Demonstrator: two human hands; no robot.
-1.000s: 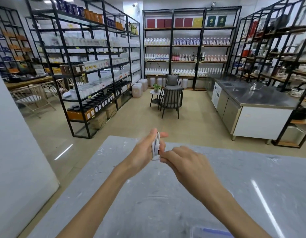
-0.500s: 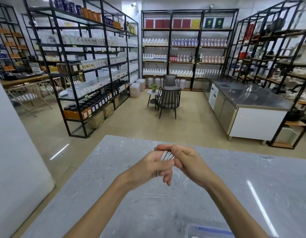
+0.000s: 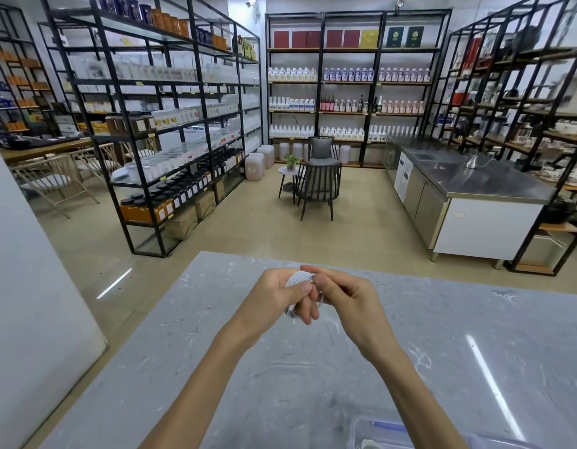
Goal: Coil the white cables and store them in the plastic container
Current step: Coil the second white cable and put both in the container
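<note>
The white cable (image 3: 297, 277) is wound into a small, tight bundle of thin loops that lie side by side. It is held up in the air above the far part of the grey table (image 3: 280, 384), between the two hands. Only a short run of the loops shows at the top; the rest is covered by fingers, and a bit of white peeks out below the left hand's fingers, possibly a loose end.

The left hand (image 3: 274, 296) is wrapped round the bundle, thumb pressed across its near side and fingers curled behind it. The right hand (image 3: 344, 296) meets it from the other side, thumb and forefinger pinching the top of the loops, the other fingers bent loosely.

The clear plastic container (image 3: 378, 427) sits at the near edge of the table, under the right forearm and well apart from the cable, mostly cut off by the frame.

Beyond the table are black shelves (image 3: 170, 124) of bottles and jars, a dark chair (image 3: 318, 186), and a steel counter (image 3: 475, 179).
</note>
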